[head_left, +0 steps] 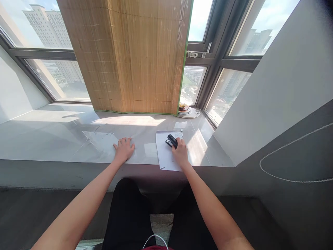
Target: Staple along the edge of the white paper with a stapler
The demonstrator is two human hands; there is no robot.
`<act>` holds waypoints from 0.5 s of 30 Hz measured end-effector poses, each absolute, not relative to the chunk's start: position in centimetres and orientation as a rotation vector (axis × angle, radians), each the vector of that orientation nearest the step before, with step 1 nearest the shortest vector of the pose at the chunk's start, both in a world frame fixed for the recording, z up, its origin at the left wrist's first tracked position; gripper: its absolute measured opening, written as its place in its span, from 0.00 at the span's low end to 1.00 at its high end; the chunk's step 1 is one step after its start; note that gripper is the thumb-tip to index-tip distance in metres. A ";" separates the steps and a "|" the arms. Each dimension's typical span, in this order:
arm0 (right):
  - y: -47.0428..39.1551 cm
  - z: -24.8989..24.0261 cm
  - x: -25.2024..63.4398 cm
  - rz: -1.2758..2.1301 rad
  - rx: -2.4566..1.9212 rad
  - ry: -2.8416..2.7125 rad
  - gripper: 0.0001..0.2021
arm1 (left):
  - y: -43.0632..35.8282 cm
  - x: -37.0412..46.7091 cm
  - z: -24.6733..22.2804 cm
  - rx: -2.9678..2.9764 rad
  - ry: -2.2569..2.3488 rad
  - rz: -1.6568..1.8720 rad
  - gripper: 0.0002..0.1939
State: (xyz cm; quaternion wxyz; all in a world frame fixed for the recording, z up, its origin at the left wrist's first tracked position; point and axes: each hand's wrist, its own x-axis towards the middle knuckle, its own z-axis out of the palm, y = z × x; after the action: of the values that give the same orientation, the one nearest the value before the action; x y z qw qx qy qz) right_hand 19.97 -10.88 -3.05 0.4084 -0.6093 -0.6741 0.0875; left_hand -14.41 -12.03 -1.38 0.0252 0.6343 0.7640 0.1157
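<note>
- We look down on a pale, glossy window ledge (pixel 59 140), where bright sunlit patches and softer shadows cross its tile joints.
- Near the front edge we see the left hand (pixel 124 150) resting on the ledge, palm down, its fingers spread and holding nothing.
- To its right we find the right hand (pixel 181 152) with its fingers closed around a black stapler (pixel 171 140), which is over a white paper (pixel 164 157); we cannot tell whether the stapler touches the sheet.
- The paper's near end reaches slightly past the ledge's front edge.
- Farther back, in the window corner, we make out a stack of plates (pixel 184 111), partly hidden by the blind.
- That bamboo blind (pixel 140 59), edged in green, hangs over the middle of the dark-framed windows.
- Through the glass we see tall buildings (pixel 49 27) and a bright, cloudy sky.
- On our right, a white wall (pixel 273 80) slants into view, with a looped cord (pixel 262 164) beside it.
</note>
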 end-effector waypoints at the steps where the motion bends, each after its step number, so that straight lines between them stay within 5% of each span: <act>1: -11.1 -3.1 21.4 0.207 -1.569 -1.675 0.12 | -12.0 -14.4 -1.5 1.964 2.358 0.356 0.30; 7: -11.6 -2.9 25.4 0.206 -1.625 -1.595 0.13 | -12.0 -14.4 -1.7 1.976 2.389 0.367 0.29; 15: -4.8 -2.0 29.3 0.340 -1.462 -1.425 0.30 | -11.8 -14.5 -2.1 1.962 2.394 0.393 0.29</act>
State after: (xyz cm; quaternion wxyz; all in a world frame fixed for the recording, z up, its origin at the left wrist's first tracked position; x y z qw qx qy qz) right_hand 29.30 -4.77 -1.96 0.5106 -0.6072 -0.5921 0.1413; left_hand -14.52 -11.80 -2.13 0.0109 0.6288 0.7672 0.1260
